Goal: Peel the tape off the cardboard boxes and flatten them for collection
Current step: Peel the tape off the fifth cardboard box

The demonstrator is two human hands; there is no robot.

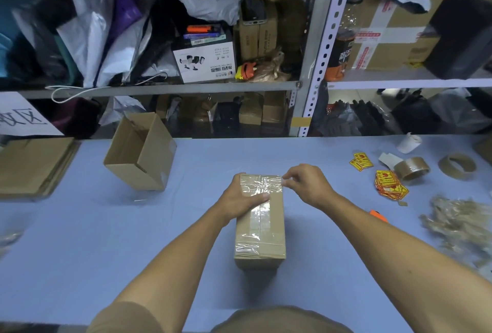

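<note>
1. The right hand [306,183] is seen at the far right corner of the sealed cardboard box [262,226], its fingertips pinched together on the edge of the clear tape [259,186].
2. The left hand [243,197] is laid over the box's far left side, the thumb pressed flat across the taped top and the fingers wrapped down the side.
3. One sealed box is counted at the centre of the blue table [106,253]; one open box [141,151] is tilted at 10 o'clock from it.
4. A stack of flattened cardboard [32,167] is seen at 9 o'clock.
5. At 2 o'clock, two tape rolls [411,168] are counted, near two clusters of yellow stickers [390,185].
6. A heap of peeled tape [458,223] is seen at 3 o'clock, an orange object [378,216] partly hidden beside the right forearm.
7. Beyond the table, metal shelving [316,53] is packed with bags and boxes.
</note>
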